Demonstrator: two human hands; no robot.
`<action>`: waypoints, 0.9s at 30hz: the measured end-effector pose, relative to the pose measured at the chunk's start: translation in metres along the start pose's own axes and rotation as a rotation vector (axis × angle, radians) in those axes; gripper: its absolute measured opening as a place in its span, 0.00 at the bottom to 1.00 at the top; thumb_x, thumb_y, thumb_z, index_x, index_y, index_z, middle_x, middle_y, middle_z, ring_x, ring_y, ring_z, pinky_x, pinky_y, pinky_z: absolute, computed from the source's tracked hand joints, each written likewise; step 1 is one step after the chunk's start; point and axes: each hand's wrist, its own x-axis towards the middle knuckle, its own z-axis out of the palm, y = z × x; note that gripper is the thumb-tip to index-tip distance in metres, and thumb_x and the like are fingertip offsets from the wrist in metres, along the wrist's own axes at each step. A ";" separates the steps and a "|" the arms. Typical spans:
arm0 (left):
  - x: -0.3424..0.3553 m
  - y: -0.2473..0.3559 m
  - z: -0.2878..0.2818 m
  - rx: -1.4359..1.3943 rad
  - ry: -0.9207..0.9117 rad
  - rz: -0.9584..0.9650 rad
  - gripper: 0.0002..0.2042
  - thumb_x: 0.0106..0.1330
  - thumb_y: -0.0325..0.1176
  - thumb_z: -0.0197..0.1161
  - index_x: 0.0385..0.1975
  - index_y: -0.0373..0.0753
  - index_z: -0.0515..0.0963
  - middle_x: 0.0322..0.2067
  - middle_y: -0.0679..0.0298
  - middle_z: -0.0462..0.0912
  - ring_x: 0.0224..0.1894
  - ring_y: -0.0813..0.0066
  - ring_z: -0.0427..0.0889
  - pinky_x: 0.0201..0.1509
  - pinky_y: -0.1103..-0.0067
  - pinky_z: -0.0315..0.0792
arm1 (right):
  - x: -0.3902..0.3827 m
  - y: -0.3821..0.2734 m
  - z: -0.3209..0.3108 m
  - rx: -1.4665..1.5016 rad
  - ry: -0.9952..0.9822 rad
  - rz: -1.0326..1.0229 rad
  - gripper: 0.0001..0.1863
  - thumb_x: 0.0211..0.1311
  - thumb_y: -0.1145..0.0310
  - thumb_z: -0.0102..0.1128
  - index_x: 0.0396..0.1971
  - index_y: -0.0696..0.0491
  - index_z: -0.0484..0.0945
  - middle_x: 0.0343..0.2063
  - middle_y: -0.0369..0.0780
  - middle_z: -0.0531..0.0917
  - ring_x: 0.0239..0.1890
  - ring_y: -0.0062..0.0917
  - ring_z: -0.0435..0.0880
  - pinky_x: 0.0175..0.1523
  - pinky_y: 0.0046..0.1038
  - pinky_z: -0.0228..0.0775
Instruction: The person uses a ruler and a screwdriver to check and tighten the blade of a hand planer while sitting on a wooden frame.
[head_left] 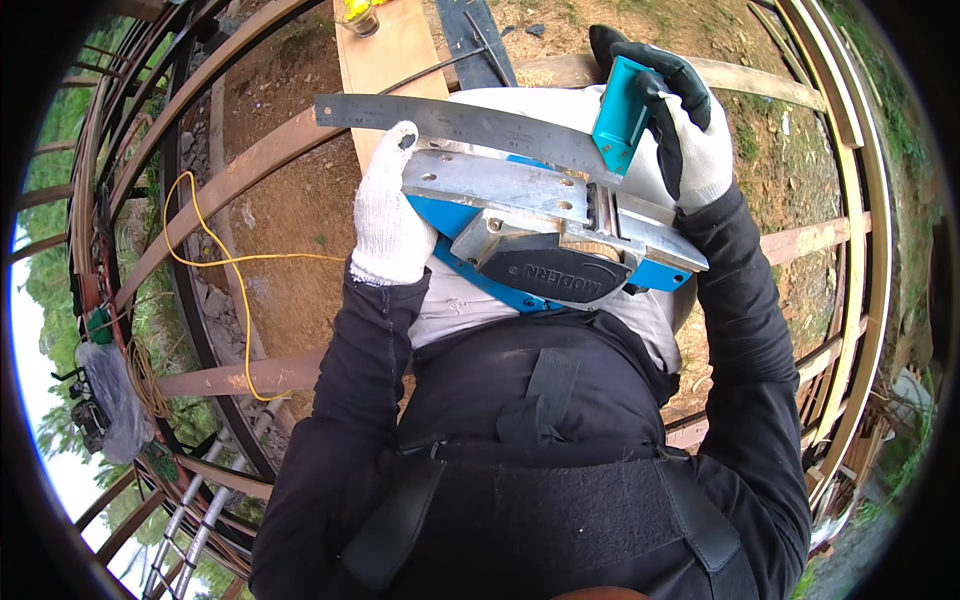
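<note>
An electric hand planer [500, 185] with a blue body lies upside down across my lap, its metal sole and blade slot facing up. My right hand [700, 140], in a white glove with dark fingers, is closed around the teal handle of a try square [625, 112]. The square's long steel blade [470, 122] stretches left just beyond the planer's sole; I cannot tell if they touch. My left hand [388, 220], in a similar glove, grips the planer's left end. Its thumb sticks up by the steel blade, and its other fingers are mostly hidden.
A yellow cord [235, 262] loops over the ground at left. Ahead lie a pale wooden board [395, 60], a dark plank [475, 40] and a thin rod. Long timber beams [245, 185] cross the dirt ground. A ladder-like metal frame [195, 515] stands at lower left.
</note>
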 end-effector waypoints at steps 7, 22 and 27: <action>0.013 0.034 -0.002 -1.232 0.092 -0.660 0.17 0.72 0.40 0.60 0.55 0.39 0.77 0.48 0.55 0.85 0.51 0.62 0.85 0.58 0.65 0.78 | 0.006 0.015 0.001 0.038 -0.060 0.084 0.21 0.76 0.65 0.57 0.64 0.56 0.75 0.65 0.41 0.77 0.63 0.23 0.76 0.65 0.27 0.70; 0.008 0.028 -0.001 -1.303 0.059 -0.808 0.16 0.70 0.38 0.63 0.53 0.38 0.78 0.48 0.55 0.85 0.50 0.59 0.85 0.58 0.65 0.79 | 0.010 0.019 -0.003 -0.055 -0.119 0.145 0.20 0.77 0.62 0.57 0.64 0.51 0.77 0.60 0.32 0.81 0.51 0.12 0.78 0.56 0.20 0.71; 0.006 0.018 -0.002 -1.302 0.066 -0.847 0.14 0.69 0.37 0.63 0.51 0.40 0.79 0.47 0.54 0.85 0.50 0.58 0.85 0.56 0.65 0.80 | 0.005 0.019 -0.001 -0.063 -0.120 0.142 0.22 0.76 0.65 0.59 0.66 0.52 0.75 0.60 0.33 0.81 0.54 0.16 0.80 0.59 0.23 0.74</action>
